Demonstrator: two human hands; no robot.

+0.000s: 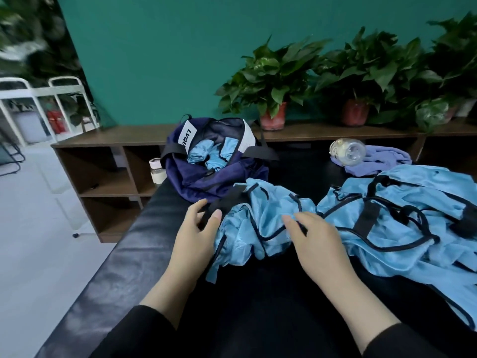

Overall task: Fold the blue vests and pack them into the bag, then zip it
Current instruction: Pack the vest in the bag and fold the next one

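A crumpled light-blue vest (260,223) with dark trim lies on the black padded bench (124,267) in front of me. My left hand (198,233) holds its left edge by a black strap, thumb and fingers curled around the strap. My right hand (317,241) pinches the vest's dark trim at its right side. Behind the vest stands the navy backpack (211,174), unzipped, with folded blue vests (214,153) inside. A heap of more blue vests (402,218) lies to the right.
A baby bottle (348,151) lies on a purple cloth (379,158) at the back right. A small jar (157,170) stands left of the backpack. Potted plants (273,81) line a brown shelf (129,135) against the green wall. White floor lies to the left.
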